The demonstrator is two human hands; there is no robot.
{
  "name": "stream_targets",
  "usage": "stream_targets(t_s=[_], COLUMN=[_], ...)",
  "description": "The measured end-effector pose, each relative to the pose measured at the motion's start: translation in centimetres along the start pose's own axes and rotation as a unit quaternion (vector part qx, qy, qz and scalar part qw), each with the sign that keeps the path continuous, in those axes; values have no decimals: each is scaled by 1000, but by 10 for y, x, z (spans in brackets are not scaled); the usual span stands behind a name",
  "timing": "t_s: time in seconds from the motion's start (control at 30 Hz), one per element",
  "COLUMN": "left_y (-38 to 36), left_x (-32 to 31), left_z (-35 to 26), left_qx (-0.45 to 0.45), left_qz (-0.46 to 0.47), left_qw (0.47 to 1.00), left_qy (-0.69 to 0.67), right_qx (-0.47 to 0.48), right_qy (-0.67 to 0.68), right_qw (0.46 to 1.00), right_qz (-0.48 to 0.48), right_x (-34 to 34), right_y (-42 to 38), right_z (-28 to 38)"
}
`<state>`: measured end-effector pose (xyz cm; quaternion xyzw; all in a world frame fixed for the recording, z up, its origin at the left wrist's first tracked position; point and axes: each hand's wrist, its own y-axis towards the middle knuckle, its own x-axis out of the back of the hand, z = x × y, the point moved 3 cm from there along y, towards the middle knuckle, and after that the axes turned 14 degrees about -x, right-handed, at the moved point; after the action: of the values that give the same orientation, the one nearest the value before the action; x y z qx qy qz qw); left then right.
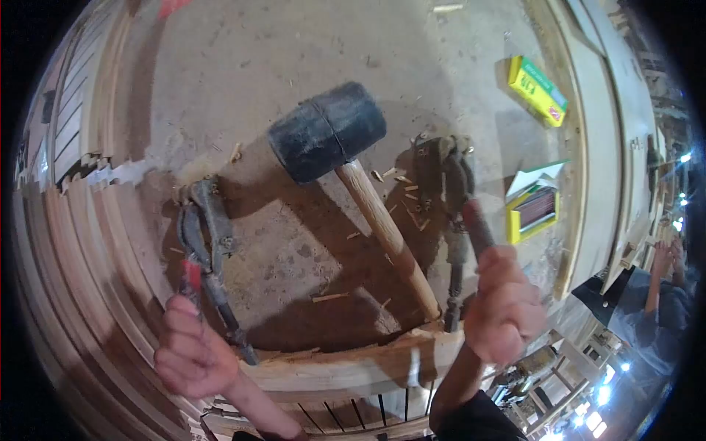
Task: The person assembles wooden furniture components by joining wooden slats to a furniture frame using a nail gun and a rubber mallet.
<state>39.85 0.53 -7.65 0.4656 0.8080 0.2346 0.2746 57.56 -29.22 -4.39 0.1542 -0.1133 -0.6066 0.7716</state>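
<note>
My left hand (193, 353) is closed round the red-ended handle of a dark metal toggle clamp (202, 220) at the left. On the right, my right hand (506, 309) grips the handle of a second toggle clamp (454, 180); this hand is slightly blurred. The rods of both clamps reach a curved wooden piece (338, 371) along the near edge. Between the clamps lies a mallet with a black head (327, 132) and a wooden handle (390, 239), whose end is at the wooden piece.
An open yellow box of dark sticks (533, 213) and a yellow-green box (539, 92) lie at the right. Wood chips (412, 197) dot the worktop (294, 55). Long wooden strips (81, 272) are stacked at the left. Another person (654, 323) is at the far right.
</note>
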Motion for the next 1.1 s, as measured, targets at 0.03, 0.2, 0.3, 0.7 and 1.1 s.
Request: stream_targets(t_s=[0.03,0.2,0.3,0.7,1.1], left_y=[-7,17,101,225,68], left_x=[8,-16,-51,-33,-45], left_z=[-5,-9,-12,82,-11], left_qx=[19,134,229,380,-8], left_qz=[-9,-89,-148,-63,-131], left_qw=[999,973,952,910,988], left_qy=[48,165,138,154,83], right_qx=[0,-152,-203,-332,-491], right_qy=[-4,-148,-262,-211,-262], right_qw=[1000,977,943,889,827], right_qz=[-1,-31,-16,234,-77], right_x=[1,5,-14,-206,31], right_y=[-4,1,-1,-137,-135], right_z=[-8,11,50,125,113])
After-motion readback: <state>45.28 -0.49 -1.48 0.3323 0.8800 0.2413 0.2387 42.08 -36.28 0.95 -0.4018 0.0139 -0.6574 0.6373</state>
